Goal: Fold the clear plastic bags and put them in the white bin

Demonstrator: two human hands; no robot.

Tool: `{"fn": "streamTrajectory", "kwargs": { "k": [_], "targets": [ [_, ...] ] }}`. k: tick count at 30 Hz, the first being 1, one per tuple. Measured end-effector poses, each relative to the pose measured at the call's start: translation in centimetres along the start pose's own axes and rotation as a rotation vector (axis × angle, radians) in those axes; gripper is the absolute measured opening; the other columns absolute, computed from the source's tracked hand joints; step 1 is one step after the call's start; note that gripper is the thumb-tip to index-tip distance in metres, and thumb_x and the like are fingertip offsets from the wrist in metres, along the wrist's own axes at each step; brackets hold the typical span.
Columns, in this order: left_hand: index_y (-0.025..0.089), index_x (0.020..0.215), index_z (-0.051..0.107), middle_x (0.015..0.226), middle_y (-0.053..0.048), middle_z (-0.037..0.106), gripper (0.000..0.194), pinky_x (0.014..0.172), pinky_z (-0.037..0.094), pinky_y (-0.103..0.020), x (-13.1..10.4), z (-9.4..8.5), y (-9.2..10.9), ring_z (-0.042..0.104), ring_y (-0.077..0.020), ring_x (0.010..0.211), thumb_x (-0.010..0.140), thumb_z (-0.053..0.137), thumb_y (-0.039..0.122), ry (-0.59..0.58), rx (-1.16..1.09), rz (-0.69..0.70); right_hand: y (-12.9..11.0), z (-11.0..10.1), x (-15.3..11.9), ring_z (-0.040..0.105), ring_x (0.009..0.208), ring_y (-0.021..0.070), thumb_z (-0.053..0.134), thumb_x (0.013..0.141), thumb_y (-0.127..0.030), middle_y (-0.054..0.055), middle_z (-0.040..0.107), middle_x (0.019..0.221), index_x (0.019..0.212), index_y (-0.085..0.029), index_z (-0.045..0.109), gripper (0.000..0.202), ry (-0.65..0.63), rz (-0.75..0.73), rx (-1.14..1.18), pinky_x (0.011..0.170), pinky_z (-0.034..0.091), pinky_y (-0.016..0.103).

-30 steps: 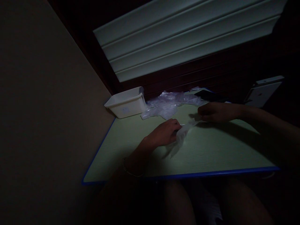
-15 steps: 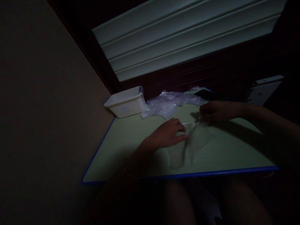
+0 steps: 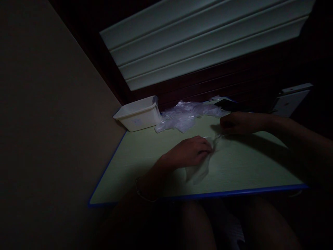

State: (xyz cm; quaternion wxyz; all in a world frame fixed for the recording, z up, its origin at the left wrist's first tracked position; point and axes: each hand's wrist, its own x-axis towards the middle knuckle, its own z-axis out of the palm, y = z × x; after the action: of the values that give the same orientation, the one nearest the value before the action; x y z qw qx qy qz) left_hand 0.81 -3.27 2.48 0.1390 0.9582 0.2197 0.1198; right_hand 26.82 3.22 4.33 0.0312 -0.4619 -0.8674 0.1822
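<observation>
In dim light, a clear plastic bag [image 3: 199, 171] lies over the pale green tabletop, partly under my left hand [image 3: 194, 151]. The fingers of that hand are pinched together on the bag. To the right, my right hand [image 3: 230, 123] is closed just above the table on a twisted, stretched part of the same plastic, which runs between the two hands. Behind my hands lies a crumpled heap of clear plastic bags [image 3: 183, 114].
A white plastic bin [image 3: 140, 116] stands at the back left of the table, against the wall. A dark flat object [image 3: 226, 105] lies at the back right, and a pale device [image 3: 291, 102] stands beyond it. Blue edging [image 3: 234, 192] borders the table's near side.
My left hand's fingers have closed on the plastic. The loose, spread bag between my hands has become narrow and taut. My right hand has barely moved.
</observation>
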Motion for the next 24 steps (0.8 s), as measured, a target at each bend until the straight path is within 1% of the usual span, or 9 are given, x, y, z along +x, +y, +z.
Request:
{"fn": "streamTrajectory", "kwargs": {
  "k": [3,6,10,14,17,21,24],
  "targets": [
    [0.019,0.103,0.066,0.114,-0.006,0.063,0.022,0.097,0.043,-0.032,-0.1,-0.1,0.4,0.054,-0.0187,0.110,0.093,0.047,0.022,-0.011,0.018,0.003,-0.2,0.0,0.0,0.053,0.057,0.0181,0.059,0.074,-0.045,0.004,0.061,0.063,0.071,-0.020,0.059,0.025,0.017,-0.001,0.001,0.055,0.035,0.030],
    [0.018,0.106,0.066,0.114,-0.008,0.062,0.025,0.097,0.043,-0.033,-0.2,-0.2,0.8,0.054,-0.0200,0.109,0.094,0.048,0.030,-0.012,0.025,-0.005,-0.5,-0.1,-0.1,0.053,0.058,0.0184,0.058,0.074,-0.043,0.004,0.061,0.064,0.072,-0.020,0.059,0.023,0.014,-0.009,0.019,0.055,0.036,0.030],
    [0.017,0.113,0.065,0.117,-0.011,0.059,0.033,0.099,0.042,-0.035,-0.5,-0.3,1.3,0.053,-0.0212,0.111,0.093,0.050,0.039,-0.023,0.034,0.015,-0.5,-0.1,-0.2,0.053,0.058,0.0176,0.057,0.075,-0.040,0.004,0.061,0.065,0.072,-0.020,0.059,0.020,-0.001,0.001,0.029,0.054,0.036,0.029],
    [0.021,0.122,0.063,0.125,-0.012,0.054,0.043,0.103,0.039,-0.038,-0.9,-0.5,1.8,0.049,-0.0243,0.117,0.090,0.053,0.048,-0.069,0.057,0.041,-0.6,-0.2,-0.3,0.054,0.060,0.0176,0.058,0.074,-0.037,0.004,0.062,0.067,0.072,-0.019,0.059,0.018,0.009,-0.029,0.036,0.054,0.038,0.028],
    [0.023,0.126,0.061,0.129,-0.013,0.051,0.051,0.105,0.037,-0.041,-1.1,-0.6,2.2,0.046,-0.0267,0.122,0.087,0.054,0.054,-0.082,0.070,0.045,-0.7,-0.3,-0.4,0.056,0.060,0.0186,0.057,0.075,-0.039,0.005,0.063,0.067,0.072,-0.019,0.059,0.020,0.007,-0.027,0.063,0.055,0.040,0.029],
    [0.024,0.128,0.060,0.132,-0.014,0.048,0.056,0.106,0.036,-0.043,-1.2,-0.7,2.4,0.045,-0.0289,0.123,0.083,0.057,0.058,-0.087,0.061,0.035,-0.8,-0.4,-0.6,0.062,0.063,0.0200,0.055,0.080,-0.042,0.007,0.068,0.072,0.075,-0.019,0.057,0.024,-0.051,-0.006,0.201,0.055,0.045,0.029],
    [0.023,0.128,0.060,0.133,-0.015,0.048,0.058,0.106,0.036,-0.044,-1.2,-0.6,2.3,0.045,-0.0293,0.123,0.083,0.057,0.059,-0.094,0.059,0.034,-1.0,-0.3,-0.7,0.063,0.059,0.0190,0.055,0.083,-0.044,0.007,0.070,0.072,0.081,-0.020,0.053,0.025,-0.086,0.036,0.368,0.053,0.047,0.029]
  ]
}}
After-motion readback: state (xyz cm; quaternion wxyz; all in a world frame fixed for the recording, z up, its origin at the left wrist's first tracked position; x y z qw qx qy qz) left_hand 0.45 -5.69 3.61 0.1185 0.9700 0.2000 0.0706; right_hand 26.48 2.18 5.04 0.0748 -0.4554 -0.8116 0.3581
